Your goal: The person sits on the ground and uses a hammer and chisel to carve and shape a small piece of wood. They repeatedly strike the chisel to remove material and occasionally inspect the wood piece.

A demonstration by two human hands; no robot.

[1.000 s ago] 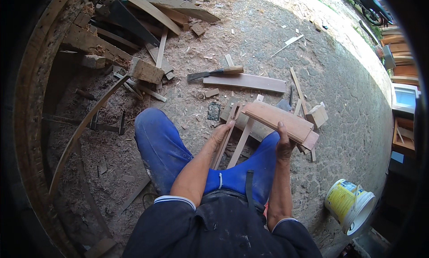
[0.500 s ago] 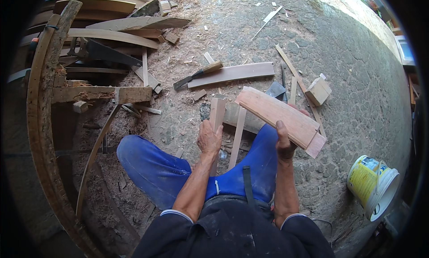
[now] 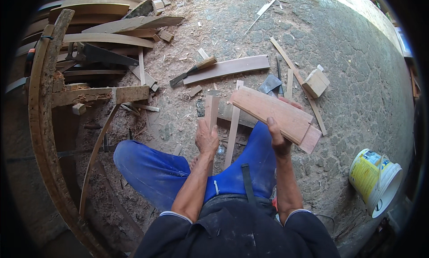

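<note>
My right hand (image 3: 280, 141) grips a flat pinkish wooden board (image 3: 272, 112), thumb on its upper face and fingers underneath. The board slants down to the right, and a narrower tongue sticks out at its near right end. My left hand (image 3: 207, 137) is wrapped round a squared wooden bar (image 3: 212, 107) that stands almost lengthwise in front of me; its lower part is hidden behind the hand and forearm. Between the two pieces, a thin wooden strip (image 3: 233, 133) leans down toward my blue trousers.
Beyond my hands lie a chisel (image 3: 194, 71) on a curved board (image 3: 232, 69), a blade-like metal piece (image 3: 270, 84) and a wooden block (image 3: 316, 82). Curved planks and a handsaw (image 3: 105, 57) fill the far left, beside a wooden frame (image 3: 42, 124). A tipped bucket (image 3: 373, 182) lies right.
The whole view has shifted slightly. More of the thin strip's far end now shows between the bar and the board. Both hands keep their hold.
</note>
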